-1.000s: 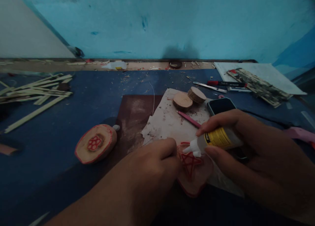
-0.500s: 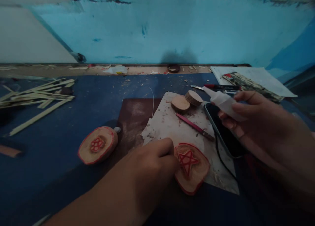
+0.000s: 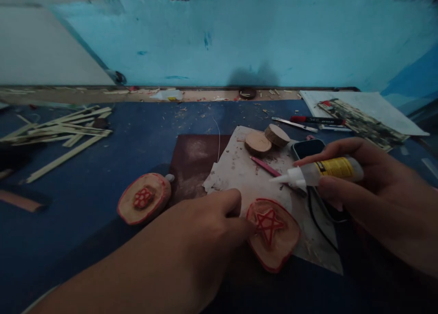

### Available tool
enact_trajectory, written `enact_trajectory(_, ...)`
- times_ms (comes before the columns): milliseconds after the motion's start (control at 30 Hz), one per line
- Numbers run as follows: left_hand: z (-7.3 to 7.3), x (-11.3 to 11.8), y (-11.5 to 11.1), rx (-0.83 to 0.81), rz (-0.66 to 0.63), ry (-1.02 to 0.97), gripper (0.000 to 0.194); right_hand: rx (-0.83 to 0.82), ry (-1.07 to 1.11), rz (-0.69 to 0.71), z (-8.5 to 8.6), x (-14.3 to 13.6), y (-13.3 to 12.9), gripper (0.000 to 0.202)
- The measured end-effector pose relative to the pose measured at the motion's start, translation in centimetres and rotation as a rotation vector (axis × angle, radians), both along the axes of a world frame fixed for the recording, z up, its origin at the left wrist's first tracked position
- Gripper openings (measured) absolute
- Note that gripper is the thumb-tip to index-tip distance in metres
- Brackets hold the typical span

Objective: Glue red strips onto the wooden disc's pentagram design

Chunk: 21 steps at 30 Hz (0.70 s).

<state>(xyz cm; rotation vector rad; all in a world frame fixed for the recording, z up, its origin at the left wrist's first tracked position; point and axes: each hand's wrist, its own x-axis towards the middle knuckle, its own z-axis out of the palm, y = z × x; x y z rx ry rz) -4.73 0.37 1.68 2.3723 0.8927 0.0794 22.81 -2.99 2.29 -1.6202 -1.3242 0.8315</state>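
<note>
My left hand (image 3: 214,234) is closed on the left edge of a wood slice (image 3: 273,254) with a red rim and a raised red star (image 3: 269,226); its curled fingertips are hidden. In my right hand (image 3: 362,186) is a small clear glue bottle (image 3: 331,169) with a yellow label and white nozzle. The bottle lies nearly level, its tip pointing left above the paper, up and right of the star. A second red-rimmed wood slice (image 3: 126,202), bearing a red flower-like shape, rests left of my left hand, a small white lump beside it.
Two plain wood rounds (image 3: 258,143) and pink tweezers (image 3: 267,166) lie on the white paper (image 3: 236,179). A phone (image 3: 308,148) with a cable sits partly under my right hand. Thin sticks (image 3: 73,131) are piled left; a marker (image 3: 318,120) and blade lie behind. Brown sandpaper-like sheet (image 3: 191,152) lies mid-table.
My right hand has turned the glue bottle and brought it lower, so its nozzle now points left and its yellow label shows. My left hand stays on the star slice. The view has shifted slightly.
</note>
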Motion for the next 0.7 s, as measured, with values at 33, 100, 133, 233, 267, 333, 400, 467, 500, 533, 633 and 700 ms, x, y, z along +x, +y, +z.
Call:
enact_trajectory(33, -0.2, -0.1, 0.0, 0.023, -0.007, 0.025, 0.025, -0.012, 0.002, 0.014, 0.1, 0.0, -0.2, 0.027)
enact_trajectory(100, -0.6, -0.2, 0.0, 0.022, -0.046, 0.037, 0.029, -0.027, 0.003, 0.033, 0.4, -0.1, -0.6, 0.028)
enact_trajectory(133, -0.6, -0.3, 0.0, 0.009, -0.058, 0.014, 0.032, -0.03, -0.002, 0.036, 0.5, -0.1, -0.7, 0.028)
enact_trajectory(233, -0.4, -0.3, 0.1, -0.032, -0.095, 0.005, 0.031, -0.027, -0.026, 0.067, 0.7, -0.4, -1.0, 0.029)
enact_trajectory(267, -0.2, -0.3, 0.1, -0.03, -0.103, 0.036, 0.028, -0.028, -0.036, 0.083, 0.7, -0.5, -1.0, 0.029)
enact_trajectory(333, 0.0, 0.0, 0.2, 0.013, -0.106, 0.077, 0.024, -0.024, -0.058, 0.113, 0.6, -0.5, -1.0, 0.029)
enact_trajectory(400, 0.1, 0.2, 0.3, 0.07, -0.09, 0.085, 0.025, -0.028, -0.078, 0.132, 0.4, -0.4, -1.0, 0.031)
enact_trajectory(467, -0.1, 0.4, 0.4, 0.074, -0.081, 0.073, 0.027, -0.051, -0.068, 0.141, 0.2, -0.3, -1.1, 0.032)
enact_trajectory(500, -0.2, 0.4, 0.4, 0.049, -0.076, 0.067, 0.026, -0.064, -0.051, 0.147, 0.1, -0.2, -1.1, 0.033)
enact_trajectory(533, -0.3, 0.5, 0.4, 0.017, -0.068, 0.06, 0.025, -0.076, -0.034, 0.151, 0.1, -0.2, -1.2, 0.033)
enact_trajectory(633, -0.5, 0.5, 0.4, -0.001, -0.009, -0.025, 0.018, -0.085, 0.0, 0.168, 0.1, -0.2, -1.2, 0.034)
enact_trajectory(700, -0.5, 0.5, 0.2, 0.066, 0.056, -0.11, 0.016, -0.09, 0.012, 0.175, 0.2, -0.3, -1.2, 0.034)
